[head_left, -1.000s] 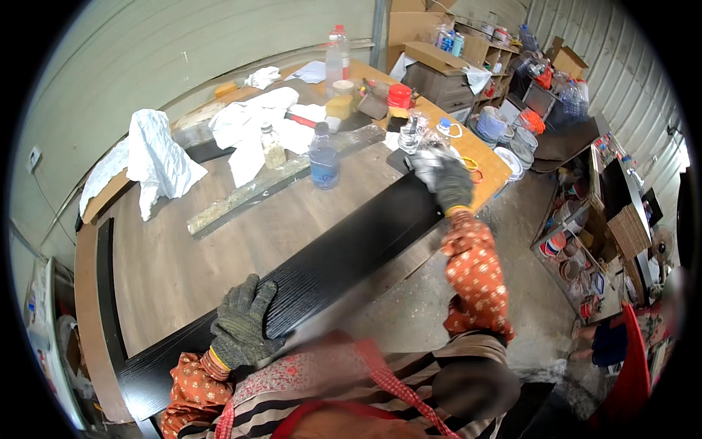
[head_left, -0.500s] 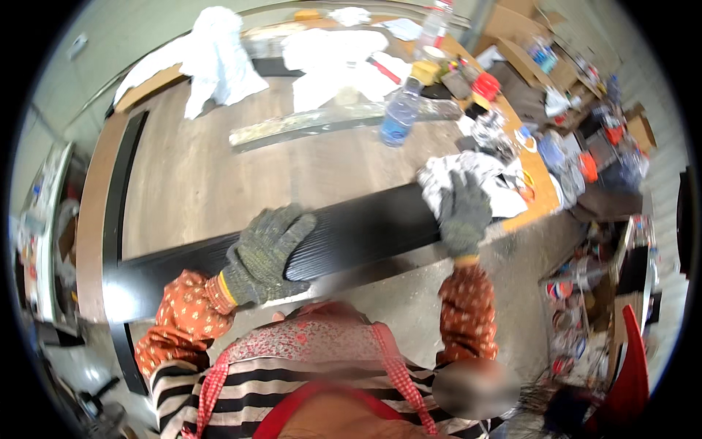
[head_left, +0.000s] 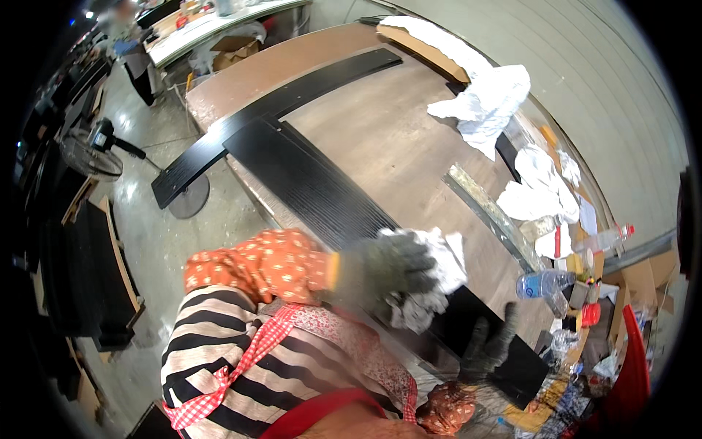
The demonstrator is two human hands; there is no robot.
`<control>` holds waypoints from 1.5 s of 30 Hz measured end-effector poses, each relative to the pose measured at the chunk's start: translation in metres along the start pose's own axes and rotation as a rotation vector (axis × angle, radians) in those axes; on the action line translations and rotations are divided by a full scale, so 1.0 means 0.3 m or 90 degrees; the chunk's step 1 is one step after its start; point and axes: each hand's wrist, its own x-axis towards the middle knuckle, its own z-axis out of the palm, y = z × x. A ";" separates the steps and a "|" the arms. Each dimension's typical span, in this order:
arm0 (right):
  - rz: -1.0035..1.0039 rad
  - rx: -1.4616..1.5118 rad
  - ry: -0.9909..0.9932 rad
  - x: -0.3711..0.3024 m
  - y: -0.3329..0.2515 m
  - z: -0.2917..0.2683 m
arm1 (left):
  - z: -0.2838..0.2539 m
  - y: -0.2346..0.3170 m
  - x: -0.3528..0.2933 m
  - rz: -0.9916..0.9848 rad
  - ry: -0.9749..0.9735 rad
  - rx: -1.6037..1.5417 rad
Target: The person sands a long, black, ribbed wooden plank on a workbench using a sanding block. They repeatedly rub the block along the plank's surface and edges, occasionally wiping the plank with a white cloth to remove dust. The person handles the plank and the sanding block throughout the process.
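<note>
A long black board (head_left: 303,183) with a grained surface lies along the near side of the table. My left hand (head_left: 384,271), in a dark grey-green knit glove, is on the middle of it. That hand grips a crumpled white cloth (head_left: 446,257) with dark markings, which bulges out on both sides of the glove; its fingers are partly blurred. At the board's right end is my gloved right hand (head_left: 488,344), thumb and fingers apart, with nothing in it. Whether it touches the board I cannot tell.
A second black board (head_left: 329,73) crosses the left end and overhangs the table edge. A worn strip (head_left: 493,212), white rags (head_left: 490,106) and a plastic bottle (head_left: 537,284) lie on the table (head_left: 402,117). A pedestal fan (head_left: 95,150) stands left; a person (head_left: 131,51) is far off.
The view has turned left. The cloth, under my right hand at the board's right end before, is now in my left hand at mid-board. My right hand has come off the cloth.
</note>
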 end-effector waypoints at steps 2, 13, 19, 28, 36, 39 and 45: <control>-0.101 -0.171 -0.128 -0.006 0.038 -0.009 | -0.073 -0.063 -0.153 -0.102 -0.073 -0.009; -0.159 -0.299 -0.319 0.013 0.048 0.041 | -0.426 -0.437 -0.652 -0.591 0.041 0.295; -0.331 -0.199 -0.426 0.050 -0.263 0.269 | 0.012 -0.182 -0.229 -0.151 0.184 -0.074; -0.241 -0.027 -0.365 0.057 -0.266 0.268 | -0.357 -0.323 -0.516 -0.321 -0.005 0.096; -0.371 0.162 -0.550 0.309 -0.581 0.553 | -0.035 -0.320 -0.353 -0.324 0.297 -0.135; -0.405 0.115 -0.551 0.297 -0.500 0.618 | -0.069 -0.310 -0.410 -0.408 0.375 -0.144; -0.205 0.099 -0.531 0.273 -0.340 0.503 | -0.309 -0.325 -0.632 -0.299 0.261 0.079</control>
